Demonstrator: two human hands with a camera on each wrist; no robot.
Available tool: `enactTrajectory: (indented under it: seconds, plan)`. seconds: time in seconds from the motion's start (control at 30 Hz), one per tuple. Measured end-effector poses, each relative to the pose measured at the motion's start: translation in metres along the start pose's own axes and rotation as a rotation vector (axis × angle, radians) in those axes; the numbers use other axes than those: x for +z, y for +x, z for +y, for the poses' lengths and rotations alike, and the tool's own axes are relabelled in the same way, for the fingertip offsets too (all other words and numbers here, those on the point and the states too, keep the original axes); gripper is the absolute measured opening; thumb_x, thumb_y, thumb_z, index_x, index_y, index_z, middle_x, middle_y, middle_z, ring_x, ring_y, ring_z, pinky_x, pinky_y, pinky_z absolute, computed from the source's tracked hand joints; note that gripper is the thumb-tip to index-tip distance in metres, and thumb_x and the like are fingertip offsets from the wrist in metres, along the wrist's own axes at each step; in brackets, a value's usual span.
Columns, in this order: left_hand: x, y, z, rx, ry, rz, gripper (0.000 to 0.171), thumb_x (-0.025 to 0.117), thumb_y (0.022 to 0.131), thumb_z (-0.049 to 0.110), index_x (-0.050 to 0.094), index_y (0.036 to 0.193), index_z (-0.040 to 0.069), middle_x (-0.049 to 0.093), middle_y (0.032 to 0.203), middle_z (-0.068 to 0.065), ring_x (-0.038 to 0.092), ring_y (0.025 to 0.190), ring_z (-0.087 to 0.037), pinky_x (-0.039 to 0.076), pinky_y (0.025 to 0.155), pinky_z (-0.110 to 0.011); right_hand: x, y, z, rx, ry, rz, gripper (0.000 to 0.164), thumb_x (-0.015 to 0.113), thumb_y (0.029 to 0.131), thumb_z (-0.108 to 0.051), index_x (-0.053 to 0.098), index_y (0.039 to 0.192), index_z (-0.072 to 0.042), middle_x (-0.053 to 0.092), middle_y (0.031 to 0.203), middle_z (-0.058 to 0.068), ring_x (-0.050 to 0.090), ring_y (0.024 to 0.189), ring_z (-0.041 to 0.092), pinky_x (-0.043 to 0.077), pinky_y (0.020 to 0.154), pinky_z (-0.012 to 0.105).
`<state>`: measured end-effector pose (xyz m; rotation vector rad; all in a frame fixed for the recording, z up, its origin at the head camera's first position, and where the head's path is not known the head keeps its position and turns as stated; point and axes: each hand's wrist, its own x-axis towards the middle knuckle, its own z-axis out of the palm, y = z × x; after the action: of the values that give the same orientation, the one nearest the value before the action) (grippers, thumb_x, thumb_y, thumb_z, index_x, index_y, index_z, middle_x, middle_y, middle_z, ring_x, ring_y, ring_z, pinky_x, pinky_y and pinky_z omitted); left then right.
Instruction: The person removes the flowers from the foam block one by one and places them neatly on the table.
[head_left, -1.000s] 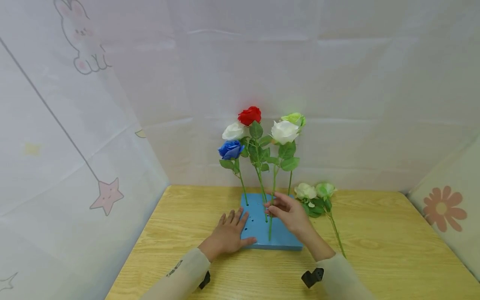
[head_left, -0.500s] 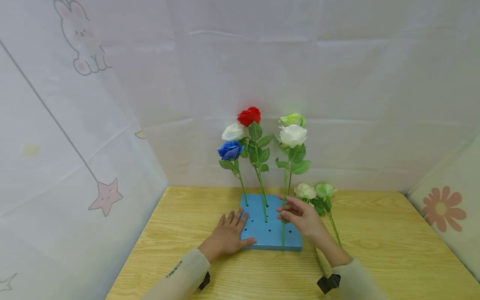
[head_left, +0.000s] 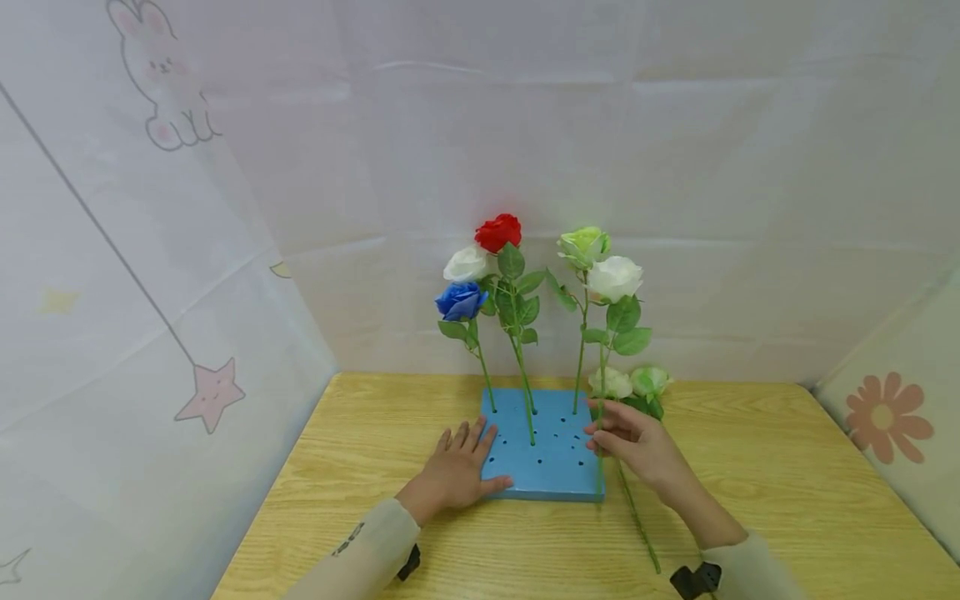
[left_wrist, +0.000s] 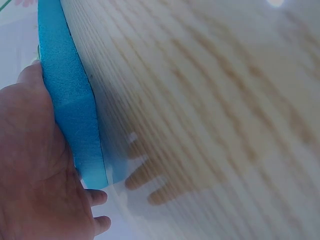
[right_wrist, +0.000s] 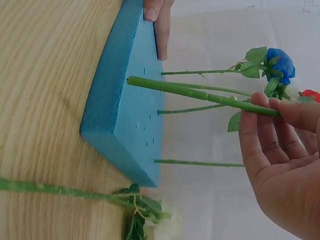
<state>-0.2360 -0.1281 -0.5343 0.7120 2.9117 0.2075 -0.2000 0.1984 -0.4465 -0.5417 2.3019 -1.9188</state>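
Note:
My left hand (head_left: 453, 471) lies with fingers spread on the left edge of a blue foam block (head_left: 555, 483) dotted with small holes. In my right hand (head_left: 641, 442) a white rose (head_left: 615, 277) is pinched by its green stem (right_wrist: 175, 89), bloom up. Its lower stem end overlaps the block's right front corner in the head view, and the right wrist view shows that end free of any hole. Standing in the block are a blue rose (head_left: 461, 301), a red rose (head_left: 498, 232), another white rose (head_left: 467, 263) and a light green rose (head_left: 584, 247).
Two pale roses lie on the wooden table (head_left: 750, 475) right of the block: a cream one (head_left: 609, 382) and a greenish one (head_left: 649, 380). One long stem (head_left: 637, 521) points toward the front edge. A pale printed cloth (head_left: 480, 150) hangs behind.
My right hand has carried the white rose rightward, from over the block's middle to its right edge. The left hand stays in place on the block.

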Motion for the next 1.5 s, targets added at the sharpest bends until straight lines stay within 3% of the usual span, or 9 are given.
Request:
enactTrajectory:
  seconds: [0.13, 0.43, 0.63, 0.9, 1.23, 1.5]
  plan:
    - [0.0, 0.0, 0.0, -0.002, 0.008, 0.003, 0.102, 0.024, 0.09, 0.086, 0.01, 0.165, 0.019, 0.002, 0.171, -0.009, 0.013, 0.155, -0.039, 0.013, 0.121, -0.062, -0.008, -0.006, 0.0, 0.038, -0.012, 0.005, 0.061, 0.067, 0.099, -0.013, 0.041, 0.153, 0.001, 0.064, 0.121, 0.024, 0.072, 0.102, 0.02, 0.059, 0.087, 0.04]
    - [-0.005, -0.002, 0.002, 0.006, 0.009, -0.006, 0.1, 0.027, 0.092, 0.084, 0.012, 0.165, 0.017, 0.005, 0.171, -0.01, 0.015, 0.154, -0.04, 0.016, 0.121, -0.062, -0.022, -0.017, -0.003, 0.098, -0.037, 0.008, 0.061, 0.067, 0.099, -0.014, 0.042, 0.153, -0.002, 0.067, 0.117, 0.019, 0.07, 0.104, 0.032, 0.059, 0.087, 0.04]
    - [-0.005, -0.003, 0.002, -0.002, 0.014, -0.005, 0.099, 0.028, 0.092, 0.083, 0.013, 0.165, 0.018, 0.005, 0.171, -0.009, 0.016, 0.155, -0.039, 0.016, 0.121, -0.061, -0.033, -0.025, -0.003, 0.104, -0.067, 0.003, 0.06, 0.066, 0.1, -0.016, 0.042, 0.153, -0.002, 0.067, 0.117, 0.021, 0.072, 0.1, 0.026, 0.059, 0.086, 0.041]
    - [-0.007, -0.004, 0.003, -0.002, 0.016, -0.009, 0.098, 0.028, 0.093, 0.082, 0.013, 0.165, 0.018, 0.005, 0.171, -0.009, 0.015, 0.154, -0.039, 0.016, 0.121, -0.061, -0.048, -0.037, -0.003, 0.115, -0.07, -0.01, 0.064, 0.065, 0.101, -0.015, 0.036, 0.154, 0.003, 0.069, 0.114, 0.013, 0.072, 0.097, 0.022, 0.06, 0.085, 0.042]
    - [-0.006, -0.004, 0.003, 0.012, 0.014, -0.003, 0.098, 0.029, 0.093, 0.082, 0.013, 0.165, 0.016, 0.006, 0.171, -0.011, 0.016, 0.154, -0.04, 0.017, 0.121, -0.062, -0.068, -0.049, 0.0, 0.175, -0.06, -0.026, 0.067, 0.064, 0.101, -0.019, 0.033, 0.156, 0.001, 0.068, 0.115, 0.01, 0.072, 0.1, 0.025, 0.059, 0.086, 0.039]
    - [-0.008, -0.005, 0.005, 0.015, 0.008, 0.004, 0.098, 0.031, 0.094, 0.08, 0.015, 0.165, 0.015, 0.008, 0.171, -0.012, 0.016, 0.154, -0.041, 0.017, 0.121, -0.062, -0.082, -0.057, 0.002, 0.187, -0.087, -0.047, 0.071, 0.063, 0.102, -0.019, 0.026, 0.155, 0.01, 0.068, 0.119, 0.011, 0.072, 0.102, 0.019, 0.059, 0.086, 0.039]
